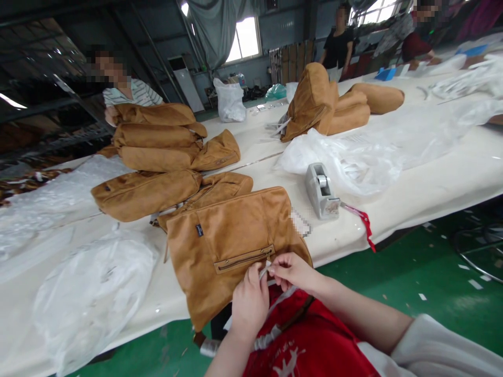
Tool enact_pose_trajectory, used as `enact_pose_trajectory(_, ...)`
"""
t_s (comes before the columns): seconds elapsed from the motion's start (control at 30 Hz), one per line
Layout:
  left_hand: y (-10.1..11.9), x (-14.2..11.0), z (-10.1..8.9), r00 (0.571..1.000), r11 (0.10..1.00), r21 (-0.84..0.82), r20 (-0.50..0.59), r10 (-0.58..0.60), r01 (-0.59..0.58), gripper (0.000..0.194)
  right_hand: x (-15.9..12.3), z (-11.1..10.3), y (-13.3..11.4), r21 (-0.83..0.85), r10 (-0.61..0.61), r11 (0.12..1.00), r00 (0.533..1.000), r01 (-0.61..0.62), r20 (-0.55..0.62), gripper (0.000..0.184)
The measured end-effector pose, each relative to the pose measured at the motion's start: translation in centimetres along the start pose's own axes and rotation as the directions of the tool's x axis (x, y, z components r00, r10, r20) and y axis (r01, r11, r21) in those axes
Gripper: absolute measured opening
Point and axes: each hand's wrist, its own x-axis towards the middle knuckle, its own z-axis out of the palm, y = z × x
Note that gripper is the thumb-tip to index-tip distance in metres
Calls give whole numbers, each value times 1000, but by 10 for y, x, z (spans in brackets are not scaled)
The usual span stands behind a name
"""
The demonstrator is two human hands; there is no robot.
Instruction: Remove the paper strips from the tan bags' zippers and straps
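Head view, landmark: 1 grey tape dispenser [319,196] on the pale-covered table [346,235].
Tan bag [231,225]: left of the dispenser and nearer the camera, lying at the table edge, zipper [243,259] facing up, small dark label [199,230] near the far-left part of the panel.
Left hand [250,296]: left of the dispenser and nearer the camera, fingers curled in around 1 thin pale strip [264,271], just beside the zipper's right end.
Right hand [293,269]: nearer the camera than the dispenser, thumb and fingertips pinched narrow on the same strip; exact contact partly hidden.
Handling, bag: by appearance soft, pliant and fairly light, likely to sag or crease; best gripped by the seamed edges, with little strain on the zipper pull.
Handling, strip: apparently light and flexible, best taken between fingertips.
Other tan bags [157,144]: heaped left of the dispenser, farther from the camera; 1 more pile [314,107] directly beyond.
Clear plastic: crumpled film [341,157] just behind the dispenser; rounded plastic bag [94,298] well to its left.
Red-handled tool [365,225]: right of the dispenser, close beside.
Co-worker in striped shirt [133,94]: far left, beyond the dispenser.
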Motion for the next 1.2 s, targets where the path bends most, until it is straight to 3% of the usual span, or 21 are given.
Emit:
enact_pose_trajectory(0.1,0,0,-4,1000,998,-62,9,-13,14,1,0,1,4,-5,-23,1000,1000,23,17,43)
enact_pose_trajectory(0.17,-1,1,-4,997,984,-172,69,-34,46,16,0,2,6,-14,-27,1000,1000,27,17,44)
enact_pose_trajectory(0.23,-2,3,-4,977,914,-363,173,-125,181,28,2,2,6,-20,-24,1000,1000,24,15,45)
enact_pose_trajectory(0.3,-2,5,-5,915,742,-548,331,-230,385,34,3,2,5,-27,-24,999,999,24,22,46)
enact_pose_trajectory(0.33,-2,6,-6,863,621,-611,438,-253,492,34,4,2,4,-30,-24,999,999,24,24,46)
enact_pose_trajectory(0.43,0,9,-10,677,288,-626,726,-125,725,27,7,2,3,-66,-13,998,1000,15,21,48)
enact_pose_trajectory(0.5,0,9,-9,613,216,-593,790,-34,776,26,8,1,2,-140,5,990,1000,-4,12,49)
enact_pose_trajectory(0.6,0,4,-6,599,264,-568,799,-47,779,25,4,-2,-3,-287,20,958,1000,-17,7,50)
enact_pose_trajectory(0.63,0,2,-7,610,331,-557,788,-79,762,26,2,-5,-6,-334,-3,943,1000,4,5,48)
enact_pose_trajectory(0.67,0,0,-12,660,446,-552,741,-126,705,27,-2,-9,-10,-374,-47,926,999,41,-6,47)
enact_pose_trajectory(0.7,-1,-1,-21,751,603,-536,638,-170,591,28,-6,-14,-14,-409,-114,908,993,91,-32,45)
enact_pose_trajectory(0.73,-3,-2,-33,866,771,-476,464,-188,422,29,-10,-21,-19,-442,-204,885,975,146,-85,43)
enact_pose_trajectory(0.77,-7,0,-50,963,912,-346,222,-150,222,27,-14,-29,-23,-478,-302,857,940,194,-159,40)
enact_pose_trajectory(0.8,-13,2,-69,997,983,-171,-27,-73,68,25,-16,-39,-27,-524,-401,821,882,226,-249,38)
enact_pose_trajectory(0.83,-20,7,-90,967,1000,-7,-253,-18,17,28,-17,-48,-29,-581,-493,778,805,239,-331,38)
enact_pose_trajectory(0.9,-39,19,-130,839,982,140,-544,-28,124,36,-13,-67,-31,-702,-635,680,648,211,-420,47)
enact_pose_trajectory(0.93,-50,27,-146,824,959,198,-563,-57,201,38,-8,-74,-30,-743,-671,642,606,188,-426,58)
enact_pose_trajectory(0.97,-61,35,-159,857,928,270,-507,-91,258,37,-3,-79,-29,-763,-681,622,602,176,-417,68)
enact_pose_trajectory(1.03,-81,51,-173,893,892,336,-427,-140,301,30,8,-85,-25,-742,-628,646,677,178,-384,82)
enact_pose_trajectory(1.1,-96,66,-173,916,870,383,-366,-166,310,22,17,-84,-22,-694,-541,699,763,174,-354,84)
enact_pose_trajectory(1.2,-107,79,-165,926,840,438,-333,-180,321,22,25,-79,-25,-676,-494,720,800,156,-342,78)
